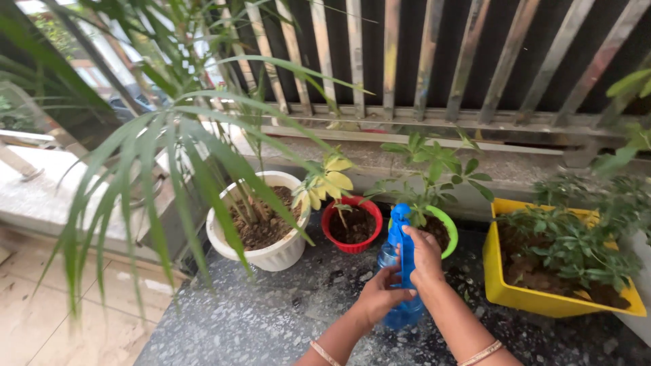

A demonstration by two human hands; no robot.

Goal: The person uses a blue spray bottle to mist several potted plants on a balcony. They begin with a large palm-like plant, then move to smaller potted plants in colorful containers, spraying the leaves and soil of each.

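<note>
A blue spray bottle [400, 271] stands upright in front of me, held in both hands. My right hand [425, 259] wraps the upper part just under the blue nozzle. My left hand [378, 296] grips the clear blue body lower down. The nozzle faces a small leafy plant in a green pot [447, 227]. Left of it stands a red pot [352, 225] with a yellow-leaved plant. A white pot [258, 256] holding a tall palm is further left.
A yellow rectangular planter [500, 285] with a bushy plant sits at the right. All pots rest on a dark speckled stone ledge [271, 318]. A metal railing [434, 115] runs behind them. Long palm leaves hang over the left side.
</note>
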